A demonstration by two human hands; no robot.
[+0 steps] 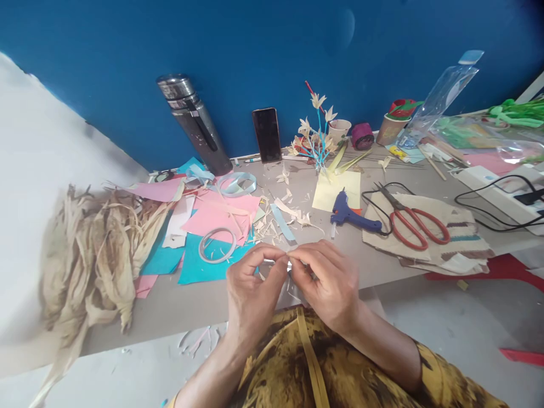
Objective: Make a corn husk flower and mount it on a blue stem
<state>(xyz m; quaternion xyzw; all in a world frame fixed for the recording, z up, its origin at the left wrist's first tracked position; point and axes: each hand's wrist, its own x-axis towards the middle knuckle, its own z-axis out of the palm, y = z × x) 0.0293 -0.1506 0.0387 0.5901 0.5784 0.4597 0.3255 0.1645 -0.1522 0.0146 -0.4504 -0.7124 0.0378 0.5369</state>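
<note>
At the table's front edge my left hand (258, 283) and my right hand (325, 277) meet fingertip to fingertip. Both are closed in a pinch. Whatever lies between them is too small to name; a whitish bit shows by the right fingertips. Just beyond the hands are scattered pale husk scraps (272, 226) and a light-blue strip (283, 222). A blue glue gun (355, 214) lies to the right, near a yellow paper square (336, 190). Red-handled scissors (414, 224) rest on a folded cloth (382, 241).
Dried corn husks (106, 243) hang over the left edge. A steel flask (195, 124), a phone (267, 136), husk flowers on blue stems (319, 141) and a plastic bottle (442, 96) stand along the blue wall. A tape roll (202, 249) lies on coloured paper; a power strip (488, 187) is right.
</note>
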